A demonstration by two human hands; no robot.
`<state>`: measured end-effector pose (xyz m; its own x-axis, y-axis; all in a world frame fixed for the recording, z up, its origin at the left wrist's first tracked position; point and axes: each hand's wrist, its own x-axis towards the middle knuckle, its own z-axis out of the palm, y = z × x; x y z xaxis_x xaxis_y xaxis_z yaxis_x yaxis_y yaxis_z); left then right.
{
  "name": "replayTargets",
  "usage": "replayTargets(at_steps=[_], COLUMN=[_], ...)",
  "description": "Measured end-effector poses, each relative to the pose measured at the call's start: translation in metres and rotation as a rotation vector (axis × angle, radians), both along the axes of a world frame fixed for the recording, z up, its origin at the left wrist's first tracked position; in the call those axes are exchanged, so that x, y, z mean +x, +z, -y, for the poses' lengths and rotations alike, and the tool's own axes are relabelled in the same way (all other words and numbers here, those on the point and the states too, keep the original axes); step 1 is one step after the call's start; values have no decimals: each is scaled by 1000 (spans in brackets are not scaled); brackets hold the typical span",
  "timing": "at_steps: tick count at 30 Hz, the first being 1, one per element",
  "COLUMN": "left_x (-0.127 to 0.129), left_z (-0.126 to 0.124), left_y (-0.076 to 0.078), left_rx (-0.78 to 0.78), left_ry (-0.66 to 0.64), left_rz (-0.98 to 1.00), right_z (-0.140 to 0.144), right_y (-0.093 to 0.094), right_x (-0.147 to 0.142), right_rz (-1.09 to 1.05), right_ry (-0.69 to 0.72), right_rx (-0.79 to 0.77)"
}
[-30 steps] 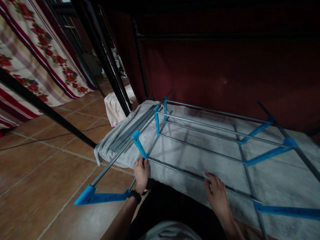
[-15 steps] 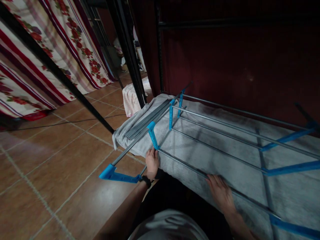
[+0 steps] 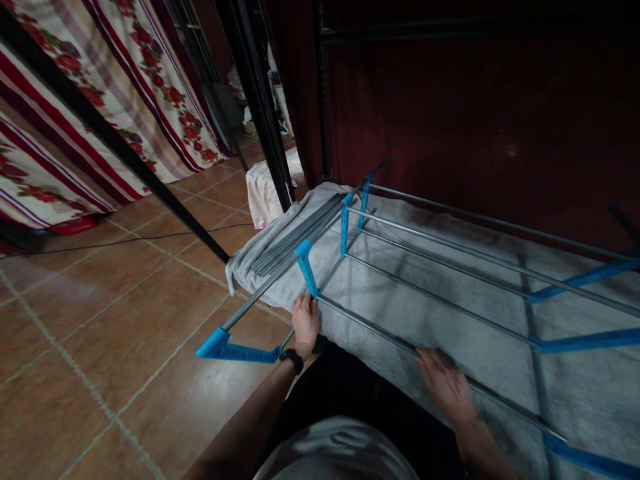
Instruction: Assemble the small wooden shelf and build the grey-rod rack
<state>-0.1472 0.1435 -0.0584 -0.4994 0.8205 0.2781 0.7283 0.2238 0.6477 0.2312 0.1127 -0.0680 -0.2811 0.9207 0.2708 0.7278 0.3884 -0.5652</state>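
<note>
Lying flat on a gray blanket (image 3: pixel 575 393) is a rack (image 3: pixel 440 267) made of silver rods and blue plastic joints. The left hand (image 3: pixel 305 321) holds the rack at its near left corner, fingers curled around the spot where a blue joint (image 3: pixel 306 267) meets the closest rod (image 3: pixel 370 327). The right hand (image 3: pixel 447 385) rests farther along that same rod, palm down, fingers together and pointing left; it looks blurry, so I cannot tell if it grips. Just beyond the left fingertips lies a bundle of loose gray rods (image 3: pixel 295 237). The rack's right end is cut off by the picture's edge. Both arms reach forward from the bottom. A black watch (image 3: pixel 291 360) sits on the left wrist.
</note>
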Motion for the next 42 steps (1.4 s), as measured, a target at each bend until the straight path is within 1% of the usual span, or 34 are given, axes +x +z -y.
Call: replayTargets(at_steps=[5,10,14,19,23,26,29,36,42], left_x=[1,0,-3,-9,-9,-9,-10,-12,-13], left_z=[1,2,-1,-6,-6,-5,-4,-6,-8], left_y=[2,3,1,-1,1,2,2,2,3], left_rx=[-7,-11,-40,-65,-98,-114,-110,-147,-154], left_ry=[7,-13,-26,-34,-42,-42,-53,-67,-68], left_rz=[-15,-30,-57,-108,-152,-169,-178,-199,-228], right_z=[1,1,0,-4,-9,-13,-14,-10,-7], right_y=[5,12,16,26,38,45,45,40,35], right_x=[0,0,-1,-2,-2,-2,-3,-2,-4], right_rz=[75,112,129,90,136,172,192,225,249], right_ry=[15,25,13,29,74,78,81,42,73], right_rx=[17,-12,-33,-113,-208,-261,-270,-193,-212])
